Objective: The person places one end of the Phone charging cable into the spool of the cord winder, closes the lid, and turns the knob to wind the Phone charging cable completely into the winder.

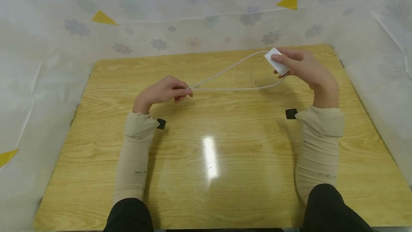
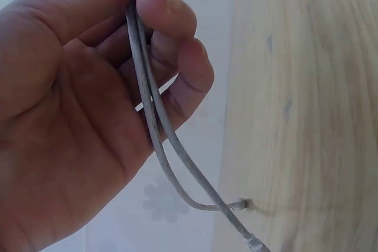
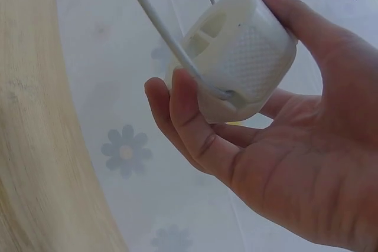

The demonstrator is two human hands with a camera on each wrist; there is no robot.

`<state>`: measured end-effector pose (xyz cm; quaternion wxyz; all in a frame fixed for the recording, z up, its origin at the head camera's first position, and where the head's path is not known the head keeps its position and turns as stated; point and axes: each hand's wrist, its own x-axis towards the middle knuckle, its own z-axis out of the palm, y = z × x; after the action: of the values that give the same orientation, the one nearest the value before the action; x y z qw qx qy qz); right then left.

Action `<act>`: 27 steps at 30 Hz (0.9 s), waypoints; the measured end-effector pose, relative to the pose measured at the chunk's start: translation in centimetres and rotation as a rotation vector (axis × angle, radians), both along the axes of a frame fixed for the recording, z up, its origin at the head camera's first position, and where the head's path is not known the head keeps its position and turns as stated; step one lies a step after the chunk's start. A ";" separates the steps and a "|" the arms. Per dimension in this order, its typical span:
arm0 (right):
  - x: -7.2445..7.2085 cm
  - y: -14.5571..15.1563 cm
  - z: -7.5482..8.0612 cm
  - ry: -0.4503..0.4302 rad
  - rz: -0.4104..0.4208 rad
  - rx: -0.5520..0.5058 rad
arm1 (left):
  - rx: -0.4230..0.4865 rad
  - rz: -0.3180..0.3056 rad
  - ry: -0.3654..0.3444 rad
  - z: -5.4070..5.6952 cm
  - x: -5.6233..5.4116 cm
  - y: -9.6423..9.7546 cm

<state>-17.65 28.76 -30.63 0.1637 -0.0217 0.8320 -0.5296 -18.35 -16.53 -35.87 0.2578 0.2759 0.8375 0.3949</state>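
My left hand (image 1: 167, 89) pinches a thin cable (image 1: 226, 69) between thumb and fingers at the left of the table. In the left wrist view, two strands of the cable (image 2: 152, 107) run side by side past the curled fingers, with small thicker bits lower down. At the upper right, my right hand (image 1: 305, 67) grips a rounded white plastic block (image 1: 277, 62), thumb across its face. Both strands stretch between the hands in a narrow loop. The right wrist view shows openings in one end of the block (image 3: 257, 57), a textured panel, and the cable entering near a corner.
Under the hands lies a wood-grain table (image 1: 193, 117) with a bright glare spot. A pale floral sheet (image 1: 193, 42) rises behind it, with yellow triangles (image 1: 289, 1) on it. Small black pieces (image 1: 291, 114) stick out at both cuffs.
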 end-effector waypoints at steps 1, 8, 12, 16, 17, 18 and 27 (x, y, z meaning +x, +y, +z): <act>0.0 0.1 0.0 0.003 -0.004 -0.001 | 0.002 -0.007 -0.007 0.1 0.0 -0.1; -0.1 1.2 0.0 0.004 -0.050 -0.020 | 0.012 -0.056 -0.051 0.6 -0.1 -1.2; 0.0 1.5 0.1 0.007 -0.078 -0.041 | 0.014 -0.064 -0.107 0.8 0.0 -1.6; 0.1 1.8 0.3 0.016 -0.101 -0.036 | 0.015 -0.053 -0.153 0.9 0.0 -1.8; 0.1 1.9 0.3 0.018 -0.101 -0.033 | 0.017 -0.050 -0.166 0.9 0.0 -1.8; 0.1 2.0 0.2 0.017 -0.101 -0.033 | 0.016 -0.046 -0.182 0.9 0.1 -1.9; 0.0 2.9 0.3 0.002 -0.142 -0.057 | 0.002 -0.053 -0.264 0.7 -0.1 -2.6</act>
<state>-17.65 31.62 -30.33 0.1244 0.0322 0.8162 -0.5633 -18.47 -19.09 -35.19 0.3758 0.2438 0.7883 0.4218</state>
